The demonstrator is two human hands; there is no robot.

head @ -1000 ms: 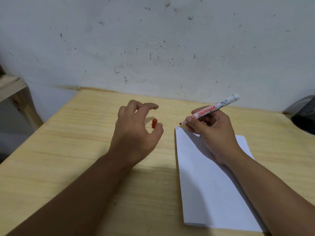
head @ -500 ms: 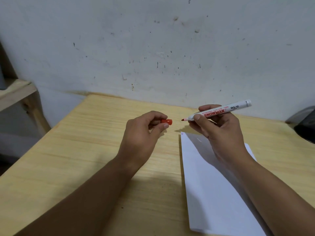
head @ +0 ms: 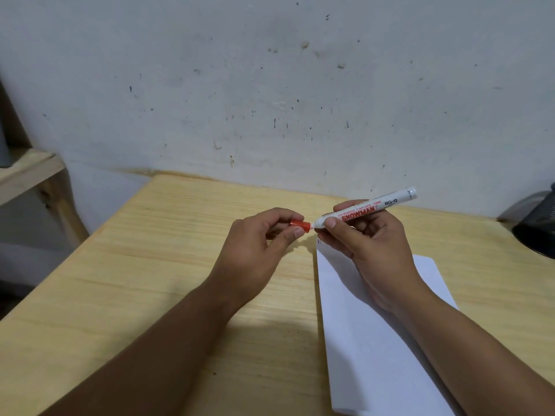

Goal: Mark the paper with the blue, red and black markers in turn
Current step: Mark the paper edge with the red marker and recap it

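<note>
1. Far left, one wooden shelf point(head: 27, 172) sits against the wall, beside the bench.
2. One left hand point(head: 255, 253) is up over the bench, its fingers point(head: 295, 233) pinched tight around one red cap point(head: 300, 225), which lies sideways, open end to the right.
3. Cap meets pen: the cap's mouth is right at the nose of one red marker point(head: 368, 207), white barrel, red lettering, its tail angled up and to the right. The tip itself is hidden, so how far in it sits I cannot tell.
4. One right hand point(head: 372, 250) has its fingers clenched on that marker's front half, thumb on top.
5. One sheet of white paper point(head: 381, 349) lies flat below the right hand and forearm; a tiny mark shows at its top-left corner.
6. One dark object point(head: 537, 226) is cut off at the right edge.
7. The bench point(head: 144, 280) is pale grained wood; the wall point(head: 270, 85) behind is whitish, speckled and stained.
</note>
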